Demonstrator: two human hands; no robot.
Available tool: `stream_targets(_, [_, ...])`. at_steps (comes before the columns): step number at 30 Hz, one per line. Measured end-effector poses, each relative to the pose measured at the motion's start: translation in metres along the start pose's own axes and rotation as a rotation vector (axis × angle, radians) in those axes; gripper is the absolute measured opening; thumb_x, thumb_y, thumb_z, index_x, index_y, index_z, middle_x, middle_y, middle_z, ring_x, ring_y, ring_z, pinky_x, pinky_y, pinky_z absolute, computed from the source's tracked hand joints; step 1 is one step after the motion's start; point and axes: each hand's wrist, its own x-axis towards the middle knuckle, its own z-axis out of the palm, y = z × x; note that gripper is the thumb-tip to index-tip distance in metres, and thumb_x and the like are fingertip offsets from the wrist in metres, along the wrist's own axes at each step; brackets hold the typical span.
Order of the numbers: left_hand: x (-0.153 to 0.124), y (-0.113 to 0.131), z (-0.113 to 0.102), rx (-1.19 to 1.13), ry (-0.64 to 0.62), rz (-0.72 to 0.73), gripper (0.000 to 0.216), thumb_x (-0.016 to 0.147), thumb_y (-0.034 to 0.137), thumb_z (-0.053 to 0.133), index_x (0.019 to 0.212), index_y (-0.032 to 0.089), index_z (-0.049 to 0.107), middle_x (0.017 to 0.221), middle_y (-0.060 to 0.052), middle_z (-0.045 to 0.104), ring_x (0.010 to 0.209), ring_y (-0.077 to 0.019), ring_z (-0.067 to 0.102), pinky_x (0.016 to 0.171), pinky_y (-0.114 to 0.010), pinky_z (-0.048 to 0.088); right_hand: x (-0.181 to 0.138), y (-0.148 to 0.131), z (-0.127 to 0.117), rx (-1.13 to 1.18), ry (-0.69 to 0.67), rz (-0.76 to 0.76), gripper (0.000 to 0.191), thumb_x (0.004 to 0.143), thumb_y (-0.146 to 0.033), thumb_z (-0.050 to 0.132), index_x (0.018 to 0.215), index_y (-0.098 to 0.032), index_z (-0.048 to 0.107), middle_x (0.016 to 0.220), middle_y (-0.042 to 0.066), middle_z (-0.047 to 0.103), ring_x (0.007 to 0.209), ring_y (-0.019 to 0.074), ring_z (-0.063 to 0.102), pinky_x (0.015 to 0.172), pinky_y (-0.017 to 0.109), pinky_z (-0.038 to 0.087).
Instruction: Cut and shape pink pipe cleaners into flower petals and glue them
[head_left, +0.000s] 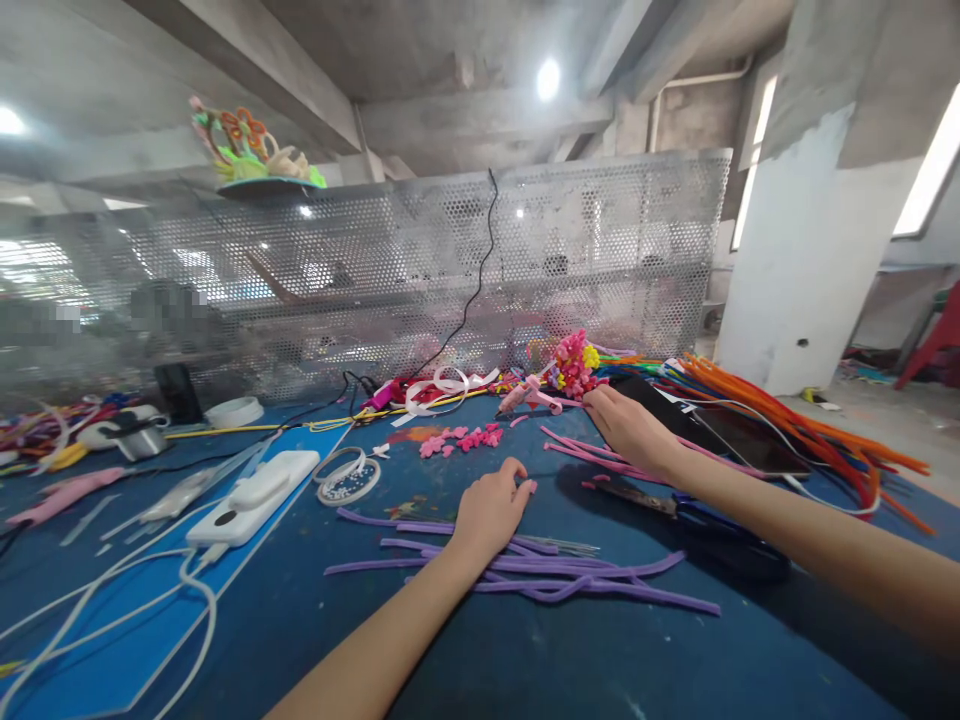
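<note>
My left hand [491, 512] rests over a loose row of purple pipe cleaners [600, 585]. Its fingers are loosely bent, thumb and forefinger apart, with nothing visible between them. Farther out, my right hand [628, 430] reaches to the base of a bunch of pink and yellow flowers [574, 362]. Its fingers are bent together, and what they hold, if anything, is hidden. Just left of it lies a pink glue gun [529, 396]. Small pink flower pieces [461, 440] lie on the table beyond my left hand. Pink pipe cleaners [592, 455] run under my right forearm.
Scissors [690, 510] lie under my right forearm. A phone [750, 440] and orange and red pipe cleaners [795, 420] are at right. On the left are a white power strip [259, 495] with cables, a tape roll [349, 480] and another pink tool [71, 495]. A perforated metal screen [420, 260] stands behind.
</note>
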Motion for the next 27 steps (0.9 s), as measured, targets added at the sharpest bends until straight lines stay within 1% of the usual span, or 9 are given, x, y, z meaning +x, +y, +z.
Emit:
stream_targets(3, [0.0,0.0,-0.003,-0.126,0.026,0.03,0.025,0.08,0.026,0.044,0.103,0.023,0.053,0.08,-0.001,0.065,0.067,-0.0152,0.06,0.061,-0.023,0.041,-0.006,-0.02,-0.009,-0.055,0.151,-0.272,0.029,0.092,-0.02,0.028,0.096,-0.015,0.056,0.082,0.008,0.059,0.077,0.0168,0.053,0.064,0.025,0.033])
stream_targets(5, [-0.001,0.0,-0.006,-0.266,0.044,0.041,0.032,0.079,0.024,0.045,0.11,0.022,0.052,0.094,-0.003,0.065,0.075,-0.0144,0.06,0.06,-0.021,0.043,-0.012,-0.032,-0.005,-0.078,0.167,-0.38,0.027,0.09,-0.018,0.031,0.092,-0.015,0.057,0.074,0.006,0.058,0.07,0.0157,0.052,0.058,0.025,0.03])
stream_targets(8, [-0.004,0.002,-0.008,-0.522,0.036,0.035,0.03,0.078,0.028,0.049,0.105,0.021,0.059,0.095,-0.006,0.066,0.08,-0.0178,0.061,0.058,-0.022,0.045,-0.02,-0.042,0.014,-0.016,0.169,-0.34,0.026,0.09,-0.018,0.033,0.084,-0.016,0.059,0.071,0.004,0.059,0.064,0.0139,0.053,0.054,0.025,0.027])
stream_targets(10, [-0.005,0.003,-0.007,-0.6,0.005,0.009,0.027,0.077,0.03,0.051,0.097,0.02,0.064,0.09,-0.006,0.068,0.078,-0.0195,0.062,0.059,-0.024,0.046,-0.023,-0.044,0.029,0.072,0.153,-0.301,0.029,0.09,-0.021,0.033,0.08,-0.016,0.06,0.069,0.003,0.06,0.063,0.0132,0.054,0.055,0.024,0.028])
stream_targets(14, [-0.005,0.002,-0.003,-0.623,-0.057,-0.021,0.025,0.076,0.031,0.053,0.095,0.019,0.066,0.087,-0.007,0.069,0.076,-0.0198,0.063,0.064,-0.026,0.047,-0.024,-0.04,0.046,0.29,0.126,-0.248,0.027,0.089,-0.021,0.036,0.081,-0.017,0.061,0.071,0.003,0.063,0.065,0.0124,0.056,0.058,0.022,0.031])
stream_targets(16, [-0.005,0.002,-0.001,-0.649,-0.059,-0.005,0.03,0.075,0.03,0.056,0.102,0.018,0.063,0.09,-0.007,0.069,0.079,-0.0199,0.062,0.069,-0.028,0.048,-0.023,-0.039,0.048,0.382,0.133,-0.238,0.022,0.087,-0.019,0.039,0.08,-0.017,0.06,0.071,0.002,0.063,0.063,0.0119,0.054,0.058,0.022,0.032])
stream_targets(19, [-0.004,0.002,0.001,-0.654,-0.09,0.018,0.043,0.074,0.029,0.058,0.115,0.018,0.054,0.097,-0.008,0.067,0.085,-0.0203,0.061,0.076,-0.031,0.047,-0.022,-0.038,0.049,0.479,0.156,-0.28,0.017,0.082,-0.015,0.044,0.074,-0.016,0.058,0.065,0.002,0.058,0.059,0.0113,0.05,0.057,0.021,0.033])
stream_targets(23, [-0.005,0.005,0.001,-0.625,-0.181,0.01,0.034,0.076,0.03,0.056,0.106,0.017,0.061,0.104,-0.009,0.066,0.093,-0.0221,0.059,0.081,-0.032,0.046,-0.022,-0.037,0.054,0.516,0.237,-0.275,0.014,0.08,-0.014,0.046,0.073,-0.016,0.059,0.064,0.002,0.058,0.06,0.012,0.05,0.058,0.021,0.036])
stream_targets(27, [-0.007,0.01,-0.001,-0.667,-0.239,-0.011,0.033,0.076,0.029,0.056,0.105,0.015,0.062,0.101,-0.008,0.066,0.093,-0.0216,0.059,0.08,-0.03,0.045,-0.022,-0.035,0.059,0.471,0.293,-0.273,0.015,0.08,-0.016,0.048,0.073,-0.017,0.061,0.065,0.003,0.062,0.06,0.0128,0.055,0.058,0.022,0.037])
